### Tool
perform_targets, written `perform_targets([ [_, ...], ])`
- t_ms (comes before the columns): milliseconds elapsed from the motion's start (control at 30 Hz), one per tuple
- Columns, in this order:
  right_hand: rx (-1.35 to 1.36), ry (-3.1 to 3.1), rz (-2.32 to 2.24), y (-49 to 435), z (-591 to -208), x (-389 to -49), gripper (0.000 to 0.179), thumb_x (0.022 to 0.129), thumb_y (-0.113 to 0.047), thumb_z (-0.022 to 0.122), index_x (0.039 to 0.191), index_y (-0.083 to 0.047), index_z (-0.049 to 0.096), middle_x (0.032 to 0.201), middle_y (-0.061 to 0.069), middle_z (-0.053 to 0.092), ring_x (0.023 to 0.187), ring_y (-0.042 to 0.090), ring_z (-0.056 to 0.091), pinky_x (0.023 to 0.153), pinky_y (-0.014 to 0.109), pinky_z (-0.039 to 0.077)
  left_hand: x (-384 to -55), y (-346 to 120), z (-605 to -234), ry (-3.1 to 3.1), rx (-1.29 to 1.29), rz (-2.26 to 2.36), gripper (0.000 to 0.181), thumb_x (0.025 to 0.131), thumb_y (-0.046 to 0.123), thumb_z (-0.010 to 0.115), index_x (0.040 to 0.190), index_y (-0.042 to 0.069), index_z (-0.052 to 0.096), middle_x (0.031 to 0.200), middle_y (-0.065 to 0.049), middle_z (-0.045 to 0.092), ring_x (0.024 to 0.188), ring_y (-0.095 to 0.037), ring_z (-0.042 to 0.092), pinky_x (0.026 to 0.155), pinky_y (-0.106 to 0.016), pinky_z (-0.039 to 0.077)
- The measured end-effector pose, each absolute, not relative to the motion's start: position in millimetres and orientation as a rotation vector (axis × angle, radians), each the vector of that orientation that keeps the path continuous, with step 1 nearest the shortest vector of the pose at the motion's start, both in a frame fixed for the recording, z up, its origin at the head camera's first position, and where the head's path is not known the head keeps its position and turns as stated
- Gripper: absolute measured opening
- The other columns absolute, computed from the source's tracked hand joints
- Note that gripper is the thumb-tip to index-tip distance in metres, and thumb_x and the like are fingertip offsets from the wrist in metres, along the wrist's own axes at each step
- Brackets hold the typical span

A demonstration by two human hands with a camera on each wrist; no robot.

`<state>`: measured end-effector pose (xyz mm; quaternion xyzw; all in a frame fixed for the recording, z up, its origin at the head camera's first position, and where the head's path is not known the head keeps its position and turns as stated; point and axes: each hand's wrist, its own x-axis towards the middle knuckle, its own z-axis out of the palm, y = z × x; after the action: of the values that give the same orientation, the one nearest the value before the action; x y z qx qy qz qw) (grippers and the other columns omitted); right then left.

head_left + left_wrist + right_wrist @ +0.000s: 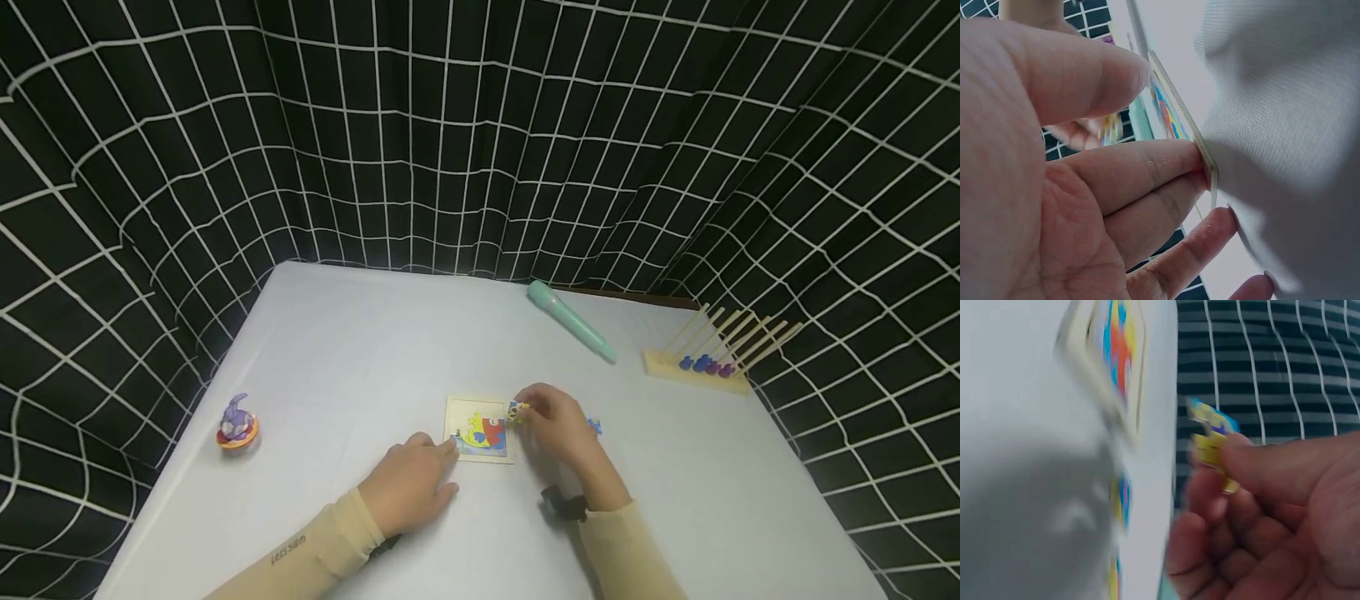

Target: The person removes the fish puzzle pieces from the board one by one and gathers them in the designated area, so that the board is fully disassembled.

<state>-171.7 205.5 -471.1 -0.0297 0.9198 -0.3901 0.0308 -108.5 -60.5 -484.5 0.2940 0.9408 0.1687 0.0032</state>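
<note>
A small wooden puzzle board (458, 407) lies on the white table, with joined red, yellow and blue pieces filling its lower part. At its left edge, my left hand (411, 485) touches the rim with extended fingertips; in the left wrist view the fingers (1166, 159) meet the board's side and the thumb stays apart from them. My right hand (561, 427) pinches a yellow and blue puzzle piece (1210, 440) between thumb and forefinger, raised just beside the board's right side. Loose puzzle pieces (1124, 500) lie on the table near that hand, partly hidden by it in the head view.
A mint-green microphone-shaped object (572, 321) lies toward the back. On the right stands a wooden peg rack (697, 377) with blue and purple beads. A purple toy figure on an orange base (236, 425) is at the left. Black grid-patterned curtains (480, 133) surround the table.
</note>
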Motion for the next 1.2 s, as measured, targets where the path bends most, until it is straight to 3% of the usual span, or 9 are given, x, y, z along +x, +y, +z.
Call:
perform_targets([
  [200, -0.071, 2.841, -1.026, 242.2, -465.7, -164.3, 0.013, 0.101, -0.002, 0.07, 0.11, -0.008, 0.077, 0.122, 0.012, 0.078, 0.116, 0.032, 0.072, 0.101, 0.053, 0.059, -112.6, -63.9, -477.6, 2.94, 0.91, 0.539, 0.048, 0.098, 0.029, 0.079, 0.136, 0.001, 0.074, 0.142, -0.014, 0.074, 0.115, -0.033, 0.068, 0.084, -0.052, 0.062],
  [467, -0.096, 2.777, -1.103, 234.9, -468.2, -167.9, 0.012, 0.099, -0.003, 0.073, 0.106, -0.01, 0.078, 0.107, 0.005, 0.077, 0.096, 0.023, 0.066, 0.085, 0.036, 0.057, -119.3, -66.0, -473.5, 2.945, 0.91, 0.562, 0.048, 0.099, 0.029, 0.079, 0.137, 0.0, 0.074, 0.143, -0.015, 0.073, 0.12, -0.037, 0.068, 0.087, -0.054, 0.062],
  [700, -0.014, 2.862, -0.982, 221.7, -482.6, -168.5, 0.013, 0.099, -0.006, 0.075, 0.108, -0.013, 0.08, 0.12, 0.01, 0.078, 0.111, 0.03, 0.069, 0.102, 0.053, 0.058, -115.1, -64.1, -477.9, 2.926, 0.898, 0.579, 0.048, 0.099, 0.029, 0.079, 0.137, 0.001, 0.074, 0.143, -0.014, 0.073, 0.119, -0.036, 0.069, 0.087, -0.053, 0.062],
  [800, -0.032, 2.904, -0.925, 222.0, -490.7, -168.4, 0.012, 0.098, -0.006, 0.076, 0.108, -0.013, 0.08, 0.119, 0.01, 0.076, 0.113, 0.03, 0.069, 0.105, 0.054, 0.057, -113.7, -63.6, -479.1, 2.924, 0.904, 0.581, 0.047, 0.099, 0.028, 0.078, 0.137, 0.001, 0.074, 0.143, -0.014, 0.074, 0.118, -0.036, 0.069, 0.086, -0.053, 0.062],
  [1000, -0.111, 2.967, -0.889, 213.0, -489.7, -167.9, 0.016, 0.097, -0.006, 0.078, 0.113, -0.009, 0.076, 0.106, 0.007, 0.071, 0.098, 0.024, 0.063, 0.092, 0.045, 0.058, -112.8, -63.1, -481.2, 2.925, 0.908, 0.579, 0.047, 0.099, 0.029, 0.078, 0.137, 0.001, 0.074, 0.143, -0.014, 0.074, 0.117, -0.035, 0.068, 0.086, -0.053, 0.061],
  [1200, -0.353, 2.883, -0.912, 184.1, -483.1, -173.6, 0.034, 0.095, -0.009, 0.083, 0.128, -0.005, 0.076, 0.099, 0.002, 0.065, 0.087, 0.017, 0.057, 0.079, 0.034, 0.053, -111.6, -62.0, -483.4, 2.915, 0.912, 0.575, 0.048, 0.099, 0.03, 0.078, 0.137, 0.001, 0.074, 0.144, -0.013, 0.073, 0.119, -0.036, 0.069, 0.086, -0.054, 0.062],
])
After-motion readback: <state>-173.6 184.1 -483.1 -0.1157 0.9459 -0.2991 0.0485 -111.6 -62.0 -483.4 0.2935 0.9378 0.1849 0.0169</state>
